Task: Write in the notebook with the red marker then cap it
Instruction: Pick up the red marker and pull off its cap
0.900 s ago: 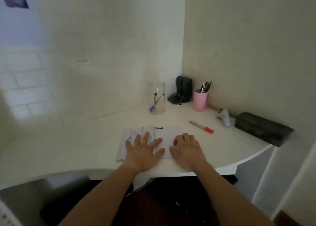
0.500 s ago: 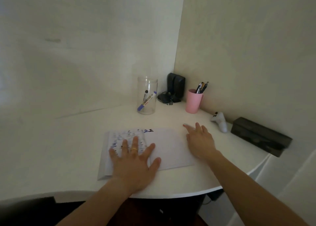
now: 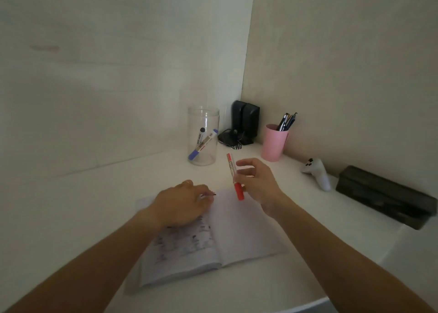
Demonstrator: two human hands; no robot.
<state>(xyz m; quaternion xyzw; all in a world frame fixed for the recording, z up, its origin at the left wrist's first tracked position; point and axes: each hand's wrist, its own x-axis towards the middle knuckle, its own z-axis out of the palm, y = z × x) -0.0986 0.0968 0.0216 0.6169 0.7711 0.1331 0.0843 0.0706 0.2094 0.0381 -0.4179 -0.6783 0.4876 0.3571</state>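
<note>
Right hand [image 3: 257, 184] pinches red marker [image 3: 234, 176] above notebook [image 3: 246, 232]; left hand [image 3: 181, 203] rests loosely curled on its page

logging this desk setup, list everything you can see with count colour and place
desk: 1, white, fills the corner
notebook: 1, white pages, open at desk front
red marker: 1, red and white, capped, held above the notebook
jar: 1, clear, back centre
markers in jar: 2, blue-capped and black-capped, leaning
speakers: 2, black, in the corner
cup: 1, pink, right of the speakers
pens: several, dark, in the cup
controller: 1, white, by the right wall
case: 1, black, far right
left hand: 1, on the left page
right hand: 1, gripping the red marker
</note>
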